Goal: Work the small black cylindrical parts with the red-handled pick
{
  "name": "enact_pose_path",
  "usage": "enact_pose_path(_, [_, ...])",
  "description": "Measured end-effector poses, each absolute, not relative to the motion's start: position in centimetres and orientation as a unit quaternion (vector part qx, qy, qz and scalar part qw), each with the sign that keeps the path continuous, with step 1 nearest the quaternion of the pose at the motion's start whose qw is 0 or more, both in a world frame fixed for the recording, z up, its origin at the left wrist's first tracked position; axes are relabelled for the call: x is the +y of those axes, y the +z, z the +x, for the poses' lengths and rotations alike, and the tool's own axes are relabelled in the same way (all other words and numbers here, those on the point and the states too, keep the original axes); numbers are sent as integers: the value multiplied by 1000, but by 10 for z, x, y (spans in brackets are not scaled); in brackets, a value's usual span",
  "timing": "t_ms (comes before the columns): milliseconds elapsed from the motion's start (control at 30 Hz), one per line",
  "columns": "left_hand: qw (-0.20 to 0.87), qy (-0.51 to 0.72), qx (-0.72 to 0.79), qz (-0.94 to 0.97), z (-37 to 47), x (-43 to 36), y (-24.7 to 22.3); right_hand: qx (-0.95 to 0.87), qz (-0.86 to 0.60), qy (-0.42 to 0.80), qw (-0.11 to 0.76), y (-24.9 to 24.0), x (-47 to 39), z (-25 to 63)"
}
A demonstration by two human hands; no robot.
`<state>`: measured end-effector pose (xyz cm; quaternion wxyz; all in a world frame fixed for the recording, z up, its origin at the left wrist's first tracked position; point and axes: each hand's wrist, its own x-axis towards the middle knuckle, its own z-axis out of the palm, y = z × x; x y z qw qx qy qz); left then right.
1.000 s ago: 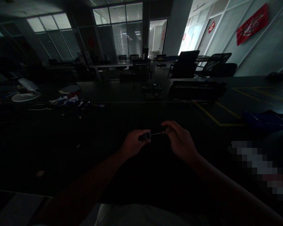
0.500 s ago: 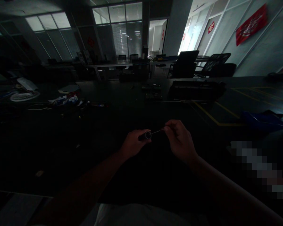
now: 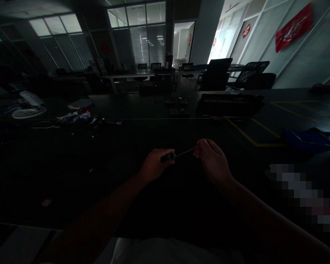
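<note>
My left hand (image 3: 154,165) is closed around a short dark cylinder (image 3: 165,157), its round, pale-rimmed end turned toward me. In my right hand (image 3: 213,157) the fingertips pinch a thin metal rod (image 3: 184,151), which looks like a screwdriver shaft. The rod slants down to the left, and its far tip meets the edge of the cylinder's round end. Whether it goes in or only touches the side, I cannot tell. My fingers hide the rod's near end. Both hands are above the dark table (image 3: 159,134).
Small parts (image 3: 178,112) and a long black object (image 3: 231,105) lie farther back. A cluttered heap (image 3: 81,114) is at the left, a blue bag (image 3: 308,141) at the right. Yellow lines (image 3: 269,145) mark the right side. Chairs (image 3: 216,75) stand behind. The room is very dim.
My right hand has moved slightly to the right, away from my left hand, and more of the thin rod shows between them. My left hand still holds the cylinder, slightly higher.
</note>
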<state>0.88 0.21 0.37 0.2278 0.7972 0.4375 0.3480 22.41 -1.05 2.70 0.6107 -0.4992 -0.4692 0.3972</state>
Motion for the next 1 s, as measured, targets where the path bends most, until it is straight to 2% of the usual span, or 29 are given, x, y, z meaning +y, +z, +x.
enact_pose_path(233, [240, 359, 435, 790, 11, -3, 6, -571, -536, 255, 567, 33, -23, 220])
enact_pose_path(500, [248, 339, 448, 789, 11, -2, 7, -604, -537, 222, 545, 36, -26, 218])
enact_pose_path(700, [244, 323, 465, 787, 12, -3, 8, -620, -587, 157, 497, 44, -32, 218])
enact_pose_path(1000, [236, 322, 471, 787, 13, -3, 5, -676, -536, 176, 474, 43, -30, 222])
